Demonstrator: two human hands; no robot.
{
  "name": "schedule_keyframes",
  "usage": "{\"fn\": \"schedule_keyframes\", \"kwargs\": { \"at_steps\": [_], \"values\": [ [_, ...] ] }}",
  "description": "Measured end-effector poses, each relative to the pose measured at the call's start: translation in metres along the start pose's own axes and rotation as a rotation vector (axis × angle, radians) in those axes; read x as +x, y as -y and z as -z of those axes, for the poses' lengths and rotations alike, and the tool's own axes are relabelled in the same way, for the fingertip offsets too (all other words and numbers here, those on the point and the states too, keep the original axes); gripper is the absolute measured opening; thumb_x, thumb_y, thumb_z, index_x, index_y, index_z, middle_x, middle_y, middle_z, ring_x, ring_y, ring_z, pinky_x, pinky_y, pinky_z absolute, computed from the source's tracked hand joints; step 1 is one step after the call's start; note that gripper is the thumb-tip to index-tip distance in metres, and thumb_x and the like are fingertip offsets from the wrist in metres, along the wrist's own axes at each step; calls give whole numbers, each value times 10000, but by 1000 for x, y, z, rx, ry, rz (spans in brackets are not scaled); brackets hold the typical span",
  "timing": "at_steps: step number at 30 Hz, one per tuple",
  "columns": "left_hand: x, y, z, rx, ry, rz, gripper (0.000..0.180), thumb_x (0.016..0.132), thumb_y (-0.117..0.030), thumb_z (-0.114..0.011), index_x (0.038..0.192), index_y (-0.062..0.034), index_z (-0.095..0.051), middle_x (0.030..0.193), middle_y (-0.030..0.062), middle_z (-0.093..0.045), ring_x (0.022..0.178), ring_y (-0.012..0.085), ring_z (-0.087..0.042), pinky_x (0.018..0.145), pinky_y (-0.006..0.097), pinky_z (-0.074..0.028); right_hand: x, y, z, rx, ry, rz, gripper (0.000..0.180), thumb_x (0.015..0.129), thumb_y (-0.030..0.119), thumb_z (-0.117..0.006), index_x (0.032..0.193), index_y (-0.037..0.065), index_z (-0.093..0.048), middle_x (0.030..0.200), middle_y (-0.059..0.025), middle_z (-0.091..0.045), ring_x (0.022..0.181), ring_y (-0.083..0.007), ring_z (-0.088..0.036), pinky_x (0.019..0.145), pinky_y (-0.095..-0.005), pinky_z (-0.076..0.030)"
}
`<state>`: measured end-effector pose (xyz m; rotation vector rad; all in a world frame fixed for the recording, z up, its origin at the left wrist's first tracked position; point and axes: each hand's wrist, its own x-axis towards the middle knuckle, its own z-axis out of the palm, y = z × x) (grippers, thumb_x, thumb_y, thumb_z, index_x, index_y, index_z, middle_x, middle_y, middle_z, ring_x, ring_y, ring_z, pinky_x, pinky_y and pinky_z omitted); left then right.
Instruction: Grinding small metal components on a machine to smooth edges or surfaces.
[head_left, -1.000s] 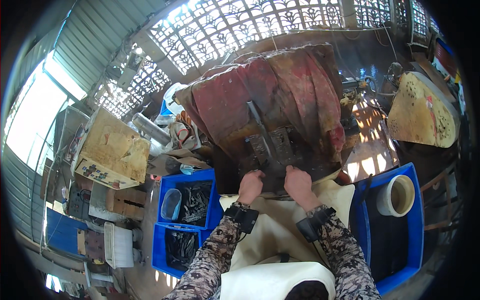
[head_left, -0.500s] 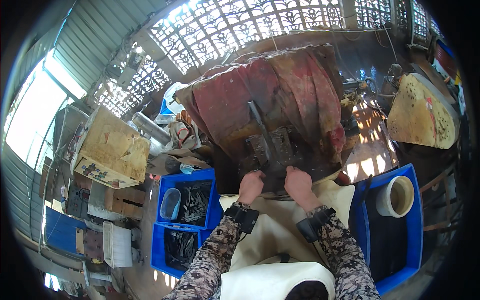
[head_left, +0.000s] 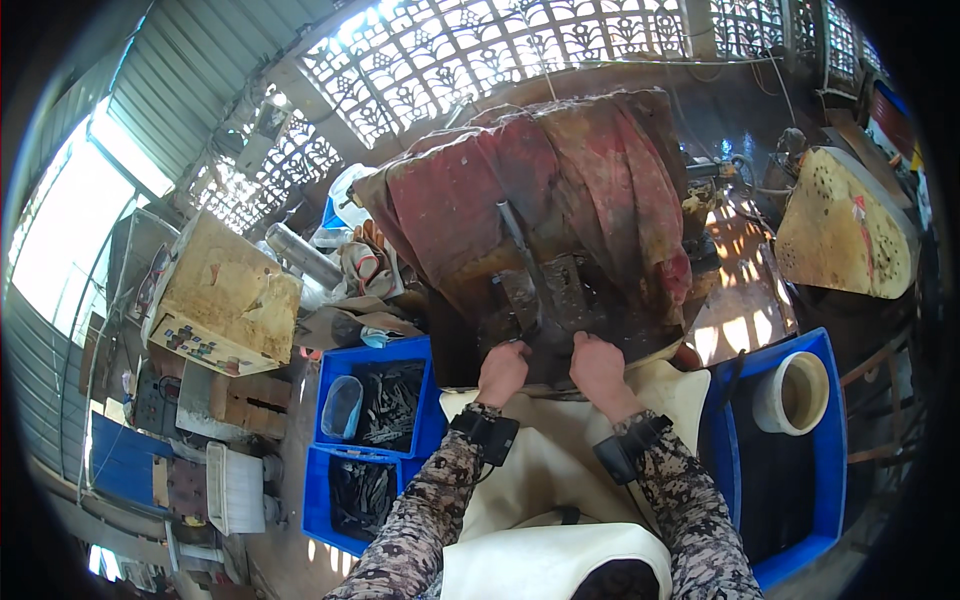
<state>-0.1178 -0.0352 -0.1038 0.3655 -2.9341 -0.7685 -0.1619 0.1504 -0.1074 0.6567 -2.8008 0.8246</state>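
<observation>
My left hand [head_left: 503,374] and my right hand [head_left: 599,370] are side by side at the near edge of a dark, wet work area. Both have curled fingers with the tips close together. A small dark piece seems to lie between them, too dim to name. Just beyond, a grey metal pipe [head_left: 522,250] slants down between two dark blocks, the right block [head_left: 566,288] speckled with wet spots. A stained red cloth [head_left: 450,195] drapes over the machine behind. The cream apron [head_left: 560,440] on me reaches up to the work edge.
Two blue bins [head_left: 432,425] with dark, thin metal-looking pieces stand at left, a clear tub [head_left: 342,408] in one. A larger blue tub [head_left: 828,480] at right holds dark contents and a whitish bucket [head_left: 806,393]. Stained yellowish boxes [head_left: 232,290] flank the far left.
</observation>
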Motion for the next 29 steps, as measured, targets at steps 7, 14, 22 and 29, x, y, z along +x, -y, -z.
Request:
{"fn": "schedule_keyframes", "kwargs": {
  "at_steps": [7, 14, 22, 29],
  "values": [
    [-1, -2, 2, 17, 17, 21, 264, 801, -73, -484, 918, -109, -718, 979, 180, -663, 960, 359, -624, 849, 432, -494, 0, 1, 0, -7, -32, 23, 44, 804, 88, -567, 820, 47, -564, 753, -149, -640, 674, -342, -660, 586, -431, -540],
    [-2, -5, 3, 14, 6, 13, 268, 795, -70, -485, 920, -109, -719, 967, 183, -665, 961, 360, -624, 850, 434, -494, 0, 0, 0, -17, -38, 32, 40, 802, 83, -564, 815, 45, -565, 752, -150, -642, 681, -338, -663, 590, -427, -541],
    [-2, -3, 3, 15, 1, 10, 276, 788, -68, -486, 928, -111, -720, 975, 188, -660, 964, 364, -621, 849, 437, -494, 0, 3, 4, -21, 7, 6, 59, 815, 90, -551, 834, 39, -573, 777, -157, -649, 703, -342, -666, 609, -432, -546],
    [-1, -7, 4, 14, 23, 24, 277, 791, -71, -487, 934, -109, -721, 989, 197, -660, 980, 353, -622, 864, 430, -489, 1, 1, 3, -20, 29, -5, 68, 816, 92, -551, 850, 39, -576, 795, -158, -654, 726, -343, -671, 622, -430, -550]
  ]
}}
